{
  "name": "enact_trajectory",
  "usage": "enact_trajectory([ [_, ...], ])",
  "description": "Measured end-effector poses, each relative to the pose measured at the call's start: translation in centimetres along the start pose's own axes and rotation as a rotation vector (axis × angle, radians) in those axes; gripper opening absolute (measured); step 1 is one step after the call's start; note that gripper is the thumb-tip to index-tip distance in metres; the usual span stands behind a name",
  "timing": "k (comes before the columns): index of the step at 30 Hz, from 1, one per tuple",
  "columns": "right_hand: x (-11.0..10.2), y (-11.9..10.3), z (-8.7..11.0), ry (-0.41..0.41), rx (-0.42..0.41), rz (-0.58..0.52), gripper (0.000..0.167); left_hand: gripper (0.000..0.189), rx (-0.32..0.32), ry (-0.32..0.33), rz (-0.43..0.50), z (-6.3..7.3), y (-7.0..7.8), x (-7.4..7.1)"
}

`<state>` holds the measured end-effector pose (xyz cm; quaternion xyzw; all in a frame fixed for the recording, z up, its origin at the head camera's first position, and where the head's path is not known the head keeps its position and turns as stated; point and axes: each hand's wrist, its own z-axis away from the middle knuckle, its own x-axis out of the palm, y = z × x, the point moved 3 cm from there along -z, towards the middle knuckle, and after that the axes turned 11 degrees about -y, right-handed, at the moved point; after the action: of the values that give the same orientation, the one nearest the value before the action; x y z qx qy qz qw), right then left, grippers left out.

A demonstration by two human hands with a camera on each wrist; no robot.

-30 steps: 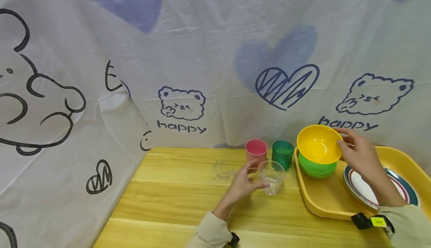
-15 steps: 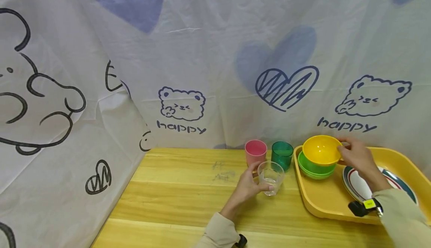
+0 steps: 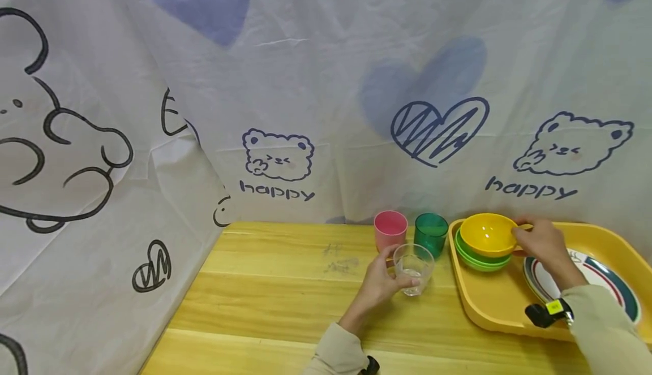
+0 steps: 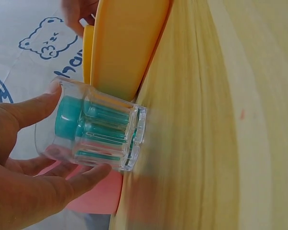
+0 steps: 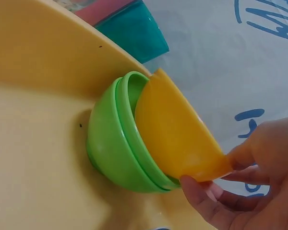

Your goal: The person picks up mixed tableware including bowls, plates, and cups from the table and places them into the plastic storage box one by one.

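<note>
My right hand (image 3: 546, 246) pinches the rim of a yellow bowl (image 3: 488, 236) between thumb and fingers. The yellow bowl sits tilted partly inside two nested green bowls (image 5: 114, 143), which stand in the back left corner of a yellow tray (image 3: 491, 307). My left hand (image 3: 379, 285) holds a clear plastic cup (image 3: 414, 267), thumb on one side and fingers on the other. The cup is upright, its base at or just above the wooden table; I cannot tell which. Behind it stand a pink cup (image 3: 390, 231) and a green cup (image 3: 430, 235).
A white plate (image 3: 606, 284) with a dark green and red rim lies in the tray, partly behind my right forearm. The wooden table (image 3: 254, 307) extends to the left. A printed white cloth (image 3: 326, 81) hangs along the back and left side.
My right hand has lowered the yellow bowl from above the green bowls into the top one. My left hand has shifted slightly right and closer around the clear cup, which stays about in place.
</note>
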<state>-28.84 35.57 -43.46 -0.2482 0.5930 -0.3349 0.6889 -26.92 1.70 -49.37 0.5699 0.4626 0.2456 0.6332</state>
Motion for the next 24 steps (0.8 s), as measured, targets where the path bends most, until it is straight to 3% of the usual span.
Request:
enact_trajectory([
  [8,0.6,1.1,-0.2,-0.022,0.048,-0.036,0.044,0.074,-0.003,0.005,0.017,0.0,0.0,-0.2],
  [18,0.5,1.9,0.8,-0.069,0.068,-0.047,0.068,0.074,0.025,-0.009,0.043,0.0,-0.1,-1.0],
  [24,-0.6,1.0,2.0,0.011,-0.002,-0.019,0.075,0.072,0.04,-0.009,0.064,0.3,0.4,-1.8],
])
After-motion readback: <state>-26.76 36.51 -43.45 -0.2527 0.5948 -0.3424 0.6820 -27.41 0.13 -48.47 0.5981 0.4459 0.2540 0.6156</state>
